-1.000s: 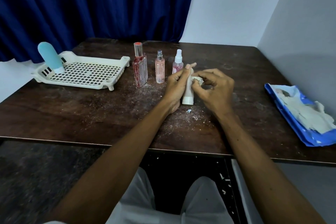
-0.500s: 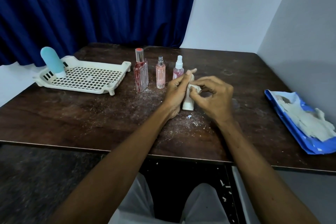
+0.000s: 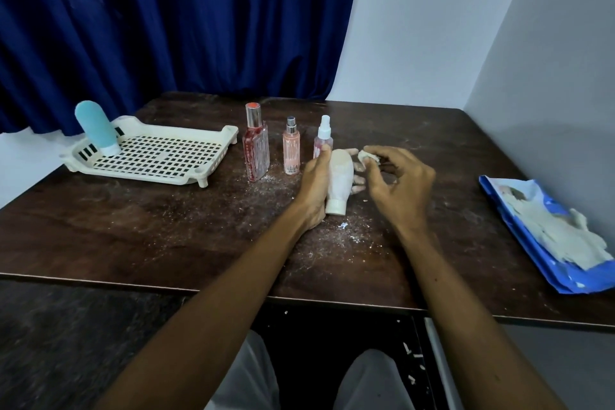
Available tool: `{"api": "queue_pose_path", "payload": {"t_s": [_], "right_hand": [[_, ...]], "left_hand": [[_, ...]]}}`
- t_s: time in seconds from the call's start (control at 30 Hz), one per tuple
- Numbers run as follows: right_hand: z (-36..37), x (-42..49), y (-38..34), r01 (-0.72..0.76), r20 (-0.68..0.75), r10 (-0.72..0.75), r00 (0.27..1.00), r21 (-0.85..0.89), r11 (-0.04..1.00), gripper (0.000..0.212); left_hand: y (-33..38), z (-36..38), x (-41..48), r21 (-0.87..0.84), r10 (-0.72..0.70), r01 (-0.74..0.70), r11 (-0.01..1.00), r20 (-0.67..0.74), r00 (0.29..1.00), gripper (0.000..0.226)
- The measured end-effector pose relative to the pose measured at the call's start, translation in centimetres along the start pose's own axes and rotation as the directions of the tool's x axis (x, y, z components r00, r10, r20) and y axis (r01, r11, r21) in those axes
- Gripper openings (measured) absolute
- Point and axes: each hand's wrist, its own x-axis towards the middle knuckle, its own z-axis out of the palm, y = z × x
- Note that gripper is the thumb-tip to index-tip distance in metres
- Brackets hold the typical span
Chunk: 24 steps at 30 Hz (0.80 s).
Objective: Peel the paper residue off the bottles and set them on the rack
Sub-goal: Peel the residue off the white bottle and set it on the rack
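The left hand point(image 3: 314, 190) is gripping the white bottle point(image 3: 339, 180), fingers curled round its body, well to the right of the rack point(image 3: 143, 174). The bottle is lying tilted with its cap end toward the person, low over the table point(image 3: 133, 226). The right hand point(image 3: 399, 183), farther right of the rack, is pinching a paper scrap point(image 3: 367, 155) between thumb and forefinger, with the other fingers loosely curled. Whether the scrap is touching the bottle cannot be told.

A teal bottle point(image 3: 96, 126) is standing cap-down in the rack's far left corner. Just right of the rack, a red bottle point(image 3: 256, 146), a peach bottle point(image 3: 291, 150) and a pink spray bottle point(image 3: 322, 138) are standing upright in a row. Paper crumbs point(image 3: 342, 226) are lying right of the rack, nearer the person. A blue packet point(image 3: 532, 230) is lying farthest right of the rack.
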Motion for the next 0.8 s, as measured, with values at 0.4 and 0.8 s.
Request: {"api": "queue_pose_path", "payload": {"t_s": [0.4, 0.8], "right_hand": [[0.7, -0.3, 0.8, 0.088, 0.07, -0.086, 0.994, -0.03, 0.996, 0.019], [0.6, -0.2, 0.9, 0.1, 0.073, -0.096, 0.993, -0.052, 0.994, 0.022]], "left_hand": [[0.3, 0.4, -0.4, 0.051, -0.043, 0.043, 0.998, 0.001, 0.999, 0.046], [0.1, 0.4, -0.4, 0.1, -0.005, 0.003, 0.995, 0.02, 1.0, 0.05]]}}
